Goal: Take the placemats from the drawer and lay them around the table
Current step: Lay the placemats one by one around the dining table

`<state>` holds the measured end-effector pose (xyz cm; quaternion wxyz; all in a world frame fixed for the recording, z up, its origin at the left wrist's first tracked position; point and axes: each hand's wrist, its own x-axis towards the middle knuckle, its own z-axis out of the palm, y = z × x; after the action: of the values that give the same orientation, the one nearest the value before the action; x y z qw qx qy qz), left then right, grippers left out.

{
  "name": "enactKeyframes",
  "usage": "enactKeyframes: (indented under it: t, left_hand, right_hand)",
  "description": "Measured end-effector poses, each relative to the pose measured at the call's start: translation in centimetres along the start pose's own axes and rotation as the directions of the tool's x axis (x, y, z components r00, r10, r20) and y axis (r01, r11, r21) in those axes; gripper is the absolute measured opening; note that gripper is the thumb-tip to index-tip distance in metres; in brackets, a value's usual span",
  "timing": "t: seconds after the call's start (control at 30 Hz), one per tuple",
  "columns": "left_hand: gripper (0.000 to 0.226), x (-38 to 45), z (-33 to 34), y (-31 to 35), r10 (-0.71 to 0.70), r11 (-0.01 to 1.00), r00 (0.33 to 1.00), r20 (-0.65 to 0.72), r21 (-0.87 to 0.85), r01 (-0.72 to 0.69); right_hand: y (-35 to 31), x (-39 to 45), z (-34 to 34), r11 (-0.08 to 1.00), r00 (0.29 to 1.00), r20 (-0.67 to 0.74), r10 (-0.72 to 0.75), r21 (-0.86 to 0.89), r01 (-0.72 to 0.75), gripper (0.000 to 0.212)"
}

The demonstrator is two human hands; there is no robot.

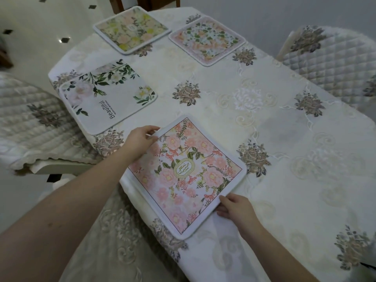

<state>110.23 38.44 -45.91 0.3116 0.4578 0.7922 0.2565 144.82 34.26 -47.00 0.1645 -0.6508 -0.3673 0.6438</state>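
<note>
Gripping opposite edges — pink placemat (184, 176) between left hand (140, 140) and right hand (234, 208).

Your left hand (140, 139) pinches the far left corner of the pink flowered placemat (183, 174), and your right hand (236, 208) grips its near right edge; the mat lies flat at the table's (284, 180) near edge. Three more placemats lie beyond: white with green leaves (107, 96), yellow-flowered (131, 29), pink-bordered (207, 40). Quilted chairs (329, 58) flank the table.
</note>
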Motion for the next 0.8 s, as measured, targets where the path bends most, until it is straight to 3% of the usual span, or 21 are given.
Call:
enactKeyframes:
  t: [0.3, 0.5, 0.67, 0.8]
  left_hand:
    - [0.037, 0.8, 0.8, -1.1, -0.019, 0.999, 0.999, -0.040, 0.037, 0.020]
    - [0.040, 0.7, 1.1, -1.7, -0.028, 0.993, 0.997, -0.066, 0.112, 0.036]
    - [0.047, 0.1, 1.2, -2.1, -0.016, 0.995, 0.986, -0.164, 0.091, 0.031]
    - [0.047, -1.5, 2.0, -2.2, 0.064, 0.985, 0.954, -0.292, 0.170, -0.013]
  right_hand:
    - [-0.6, 0.6, 0.1, 0.988, 0.995, 0.089, 0.043, -0.154, -0.029, 0.024]
    - [-2.1, 1.1, -1.6, 0.873, 0.992, 0.122, -0.021, -0.481, 0.077, 0.043]
    - [-5.0, 2.6, -1.4, 0.805, 0.974, 0.113, -0.198, -0.549, 0.227, 0.035]
    - [-8.0, 3.8, 1.8, 0.674, 0.898, 0.181, -0.401, -0.606, 0.423, 0.021]
